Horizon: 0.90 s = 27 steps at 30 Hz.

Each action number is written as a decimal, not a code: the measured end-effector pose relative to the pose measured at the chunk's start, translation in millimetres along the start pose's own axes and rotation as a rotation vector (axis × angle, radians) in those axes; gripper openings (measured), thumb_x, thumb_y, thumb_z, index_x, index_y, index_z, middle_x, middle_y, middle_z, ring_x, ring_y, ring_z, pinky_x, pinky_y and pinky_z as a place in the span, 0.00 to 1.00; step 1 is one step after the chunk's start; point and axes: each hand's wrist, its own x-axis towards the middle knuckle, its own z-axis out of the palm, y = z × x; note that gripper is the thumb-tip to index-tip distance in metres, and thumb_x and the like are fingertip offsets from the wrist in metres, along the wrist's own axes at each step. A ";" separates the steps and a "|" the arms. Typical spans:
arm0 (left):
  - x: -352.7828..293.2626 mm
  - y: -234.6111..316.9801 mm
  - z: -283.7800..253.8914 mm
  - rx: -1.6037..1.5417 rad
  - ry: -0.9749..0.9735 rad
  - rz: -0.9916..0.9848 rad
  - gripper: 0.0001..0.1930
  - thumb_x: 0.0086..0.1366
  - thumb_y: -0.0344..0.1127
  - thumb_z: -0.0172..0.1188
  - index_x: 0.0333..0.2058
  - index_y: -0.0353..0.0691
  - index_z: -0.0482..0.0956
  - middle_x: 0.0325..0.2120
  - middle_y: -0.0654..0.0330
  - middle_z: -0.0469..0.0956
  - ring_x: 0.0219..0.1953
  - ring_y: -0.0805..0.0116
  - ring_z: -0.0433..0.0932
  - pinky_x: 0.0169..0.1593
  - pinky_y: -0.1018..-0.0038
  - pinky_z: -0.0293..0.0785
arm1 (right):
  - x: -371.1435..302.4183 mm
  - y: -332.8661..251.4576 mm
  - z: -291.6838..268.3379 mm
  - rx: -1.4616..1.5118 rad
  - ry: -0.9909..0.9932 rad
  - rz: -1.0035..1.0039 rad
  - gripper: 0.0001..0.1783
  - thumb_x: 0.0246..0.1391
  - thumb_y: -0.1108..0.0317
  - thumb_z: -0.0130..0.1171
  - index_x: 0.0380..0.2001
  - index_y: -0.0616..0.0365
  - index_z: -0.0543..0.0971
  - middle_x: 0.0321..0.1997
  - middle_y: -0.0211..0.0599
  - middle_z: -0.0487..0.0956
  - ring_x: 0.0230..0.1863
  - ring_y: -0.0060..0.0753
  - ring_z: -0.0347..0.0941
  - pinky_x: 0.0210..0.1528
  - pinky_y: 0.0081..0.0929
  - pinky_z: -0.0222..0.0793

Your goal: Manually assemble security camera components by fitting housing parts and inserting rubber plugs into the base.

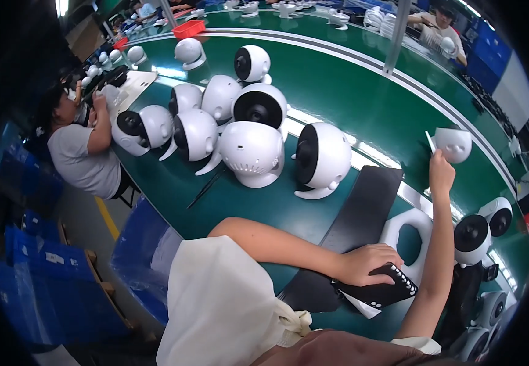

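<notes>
My right hand (441,174) reaches out over the green belt at the right, its fingers closed on the edge of a white plastic housing part (453,145) with a rounded body. Near the table's front, my left hand (371,265) grips a black sheet (392,287) with rows of small white dots along its edge. A white backing or paper corner (362,307) sticks out under that sheet. Beneath and beyond the left hand lies a long black mat (368,198). A white ring-shaped cushion (422,222) rests beside the left hand, partly behind my right forearm.
Several round white fan-like units (325,155) with black fronts stand on the green table (215,201) to the left. More units (472,239) are at the right. A metal-edged conveyor (338,49) curves along the back. A seated co-worker (87,143) works at the left; a red bin (189,28) stands far back.
</notes>
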 end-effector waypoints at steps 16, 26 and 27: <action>6.9 -1.2 -6.1 -0.004 -0.096 -0.283 0.12 0.53 0.31 0.59 0.36 0.35 0.71 0.33 0.52 0.74 0.37 0.57 0.74 0.42 0.70 0.68 | -3.6 -20.4 -103.6 0.570 -0.879 -0.130 0.28 0.49 0.44 0.47 0.32 0.63 0.75 0.33 0.50 0.76 0.38 0.51 0.71 0.41 0.42 0.66; 20.3 -0.4 -0.7 -0.054 -0.155 -0.276 0.10 0.50 0.26 0.60 0.31 0.32 0.72 0.32 0.53 0.75 0.36 0.58 0.74 0.41 0.71 0.68 | -129.1 125.1 -190.8 0.441 0.067 0.478 0.38 0.41 0.60 0.61 0.54 0.61 0.58 0.53 0.51 0.65 0.54 0.49 0.62 0.55 0.34 0.57; 22.1 0.5 1.4 -0.065 -0.165 -0.268 0.10 0.50 0.26 0.60 0.31 0.32 0.72 0.32 0.53 0.75 0.36 0.58 0.74 0.41 0.71 0.68 | -146.8 137.1 -166.1 0.461 0.079 0.579 0.38 0.42 0.58 0.61 0.55 0.61 0.58 0.52 0.50 0.66 0.53 0.47 0.63 0.54 0.32 0.58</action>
